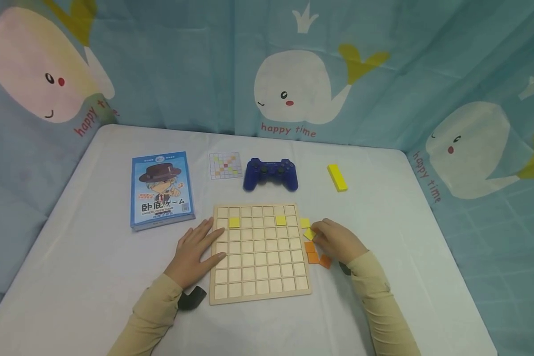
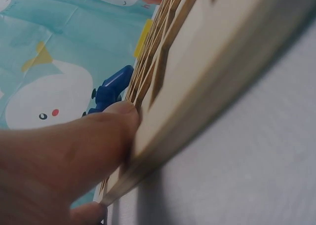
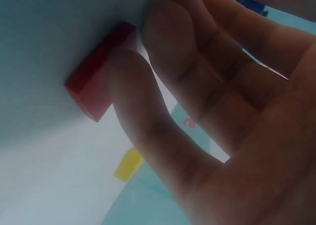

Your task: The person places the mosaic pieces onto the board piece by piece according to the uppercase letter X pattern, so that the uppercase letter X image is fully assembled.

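Observation:
My left hand (image 1: 196, 254) rests on the left edge of a wooden grid board (image 1: 249, 300), fingers spread; in the left wrist view its thumb (image 2: 111, 136) lies on the rim. Two yellow tiles sit in the board's cells, one left (image 1: 234, 222) and one right (image 1: 281, 220). Beside the board's right edge, my right hand (image 1: 338, 241) has its fingertips at a tilted yellow tile (image 1: 309, 234). In the right wrist view, thumb and fingers stand apart. A red block (image 3: 96, 87) lies by that thumb, hidden from the head view. Several orange tiles (image 1: 313, 257) lie near the hand.
Another yellow tile (image 1: 305, 223) lies right of the board. Behind stand a blue game controller (image 1: 270, 170), a printed grid card (image 1: 225, 165) and a yellow block (image 1: 337, 178). A blue game box (image 1: 162, 190) lies at the left. A whale-print curtain (image 1: 231, 64) hangs behind the table.

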### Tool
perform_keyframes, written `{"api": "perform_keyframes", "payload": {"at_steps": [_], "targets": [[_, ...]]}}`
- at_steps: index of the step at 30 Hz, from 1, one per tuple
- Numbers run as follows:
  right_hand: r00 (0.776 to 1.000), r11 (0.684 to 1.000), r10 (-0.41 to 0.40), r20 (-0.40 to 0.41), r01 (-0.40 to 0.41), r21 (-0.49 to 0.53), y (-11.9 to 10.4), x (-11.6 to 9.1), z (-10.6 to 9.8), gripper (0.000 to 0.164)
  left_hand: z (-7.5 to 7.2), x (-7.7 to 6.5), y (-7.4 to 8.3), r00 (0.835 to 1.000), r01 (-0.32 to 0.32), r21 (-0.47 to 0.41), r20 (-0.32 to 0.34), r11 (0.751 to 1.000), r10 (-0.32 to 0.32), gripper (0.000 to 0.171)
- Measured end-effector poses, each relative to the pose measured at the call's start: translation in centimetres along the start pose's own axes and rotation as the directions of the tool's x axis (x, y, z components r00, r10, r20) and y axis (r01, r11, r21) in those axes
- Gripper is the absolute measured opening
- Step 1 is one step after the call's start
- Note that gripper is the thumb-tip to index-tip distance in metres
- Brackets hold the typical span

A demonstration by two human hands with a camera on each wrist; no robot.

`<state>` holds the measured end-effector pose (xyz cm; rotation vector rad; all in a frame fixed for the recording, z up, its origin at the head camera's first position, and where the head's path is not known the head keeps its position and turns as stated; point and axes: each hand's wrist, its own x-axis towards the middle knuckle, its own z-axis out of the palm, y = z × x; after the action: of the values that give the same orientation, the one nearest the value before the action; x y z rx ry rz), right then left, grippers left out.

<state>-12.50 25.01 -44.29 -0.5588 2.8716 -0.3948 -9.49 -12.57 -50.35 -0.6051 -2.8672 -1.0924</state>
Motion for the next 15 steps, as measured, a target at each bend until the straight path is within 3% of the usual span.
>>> {"api": "perform_keyframes", "payload": {"at_steps": [15], "targets": [[1.0, 0.999, 0.02, -0.013, -0.02, -0.027, -0.17, 0.65, 0.29, 0.035, -0.02, 0.03, 0.1, 1.0, -0.006, 0.003, -0.01, 1.0, 0.006, 0.058]]}}
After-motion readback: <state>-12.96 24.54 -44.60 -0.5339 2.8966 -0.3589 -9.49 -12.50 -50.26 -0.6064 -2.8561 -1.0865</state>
